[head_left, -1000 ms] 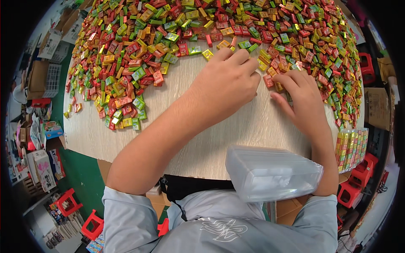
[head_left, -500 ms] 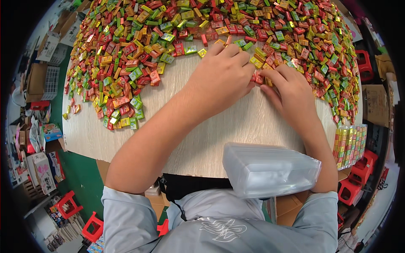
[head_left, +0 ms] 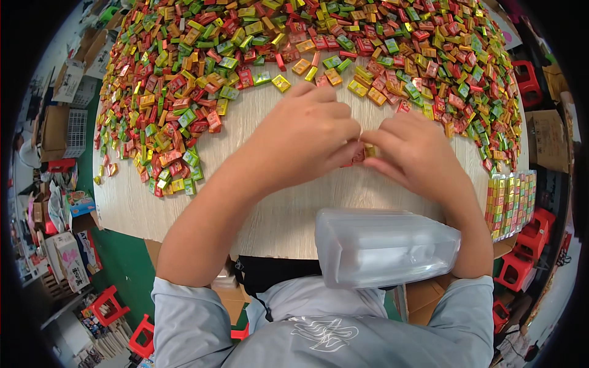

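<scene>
My left hand (head_left: 304, 138) and my right hand (head_left: 417, 153) meet above the middle of the table, fingers curled into pinches. Small shiny red boxes (head_left: 358, 158), like wrapped sweets, show under my left thumb and fingertips. At my right fingertips a small yellow box (head_left: 369, 149) touches the red ones; the fingers partly cover both. Beyond the hands spreads a large heap of the same small boxes (head_left: 245, 46) in red, yellow, green and orange. Several loose ones, such as a yellow box (head_left: 281, 83), lie at its near edge.
A stack of clear plastic trays (head_left: 386, 248) rests at the table's near edge, beside my right forearm. At the right edge stands a clear tray filled with rows of small boxes (head_left: 510, 205). Red stools (head_left: 532, 236) and cartons (head_left: 548, 141) stand around the wooden table (head_left: 276, 214).
Both hands have drawn back from the heap toward me, and their fingertips have come together with small boxes between them. Loose boxes formerly behind my left hand now show.
</scene>
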Motion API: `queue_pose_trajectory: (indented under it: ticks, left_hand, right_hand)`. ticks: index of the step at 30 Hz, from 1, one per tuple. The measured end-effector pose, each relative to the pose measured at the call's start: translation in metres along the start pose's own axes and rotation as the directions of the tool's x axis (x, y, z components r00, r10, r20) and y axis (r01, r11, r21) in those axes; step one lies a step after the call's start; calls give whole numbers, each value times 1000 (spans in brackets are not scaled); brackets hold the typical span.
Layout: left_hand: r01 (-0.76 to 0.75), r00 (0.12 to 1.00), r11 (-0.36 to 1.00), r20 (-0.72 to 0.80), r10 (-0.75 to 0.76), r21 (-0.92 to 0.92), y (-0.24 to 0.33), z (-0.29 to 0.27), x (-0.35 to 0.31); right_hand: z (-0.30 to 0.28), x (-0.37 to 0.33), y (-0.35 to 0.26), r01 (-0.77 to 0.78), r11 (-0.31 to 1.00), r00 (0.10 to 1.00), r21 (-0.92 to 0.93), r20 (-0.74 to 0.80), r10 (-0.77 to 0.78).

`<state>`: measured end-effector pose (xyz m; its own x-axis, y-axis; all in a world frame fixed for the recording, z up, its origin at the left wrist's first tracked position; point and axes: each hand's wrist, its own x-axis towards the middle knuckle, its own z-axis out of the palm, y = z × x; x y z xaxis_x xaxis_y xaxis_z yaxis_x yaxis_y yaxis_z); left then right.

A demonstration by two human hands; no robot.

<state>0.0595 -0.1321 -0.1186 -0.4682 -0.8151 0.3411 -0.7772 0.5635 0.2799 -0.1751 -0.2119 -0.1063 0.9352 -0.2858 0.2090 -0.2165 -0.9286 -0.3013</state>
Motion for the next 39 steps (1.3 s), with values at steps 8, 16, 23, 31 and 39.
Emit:
queue_pose_trajectory:
  ticks: [8, 16, 23, 31, 39]
  left_hand:
    - [163, 981, 981, -120, -150, 109, -12, -13, 0]
    - [203, 975, 975, 68, -209, 90, -15, -12, -4]
    - [202, 978, 979, -48, -201, 34, -18, -4, -7]
    - [243, 963, 969, 133, -234, -52, -16, -10, -8]
    - [316, 912, 936, 322, -254, -156, -10, -23, -14]
  right_hand:
    - [4, 3, 28, -183, 945, 968, -270, -216, 125]
    - [-11, -12, 10, -124, 988, 991, -95, -55, 119]
    - [-13, -11, 8, -123, 987, 992, 106, 52, 119]
    - [-25, -24, 24, -275, 949, 961, -156, -85, 265]
    - [-28, -22, 21, -243, 959, 969, -144, 7, 247]
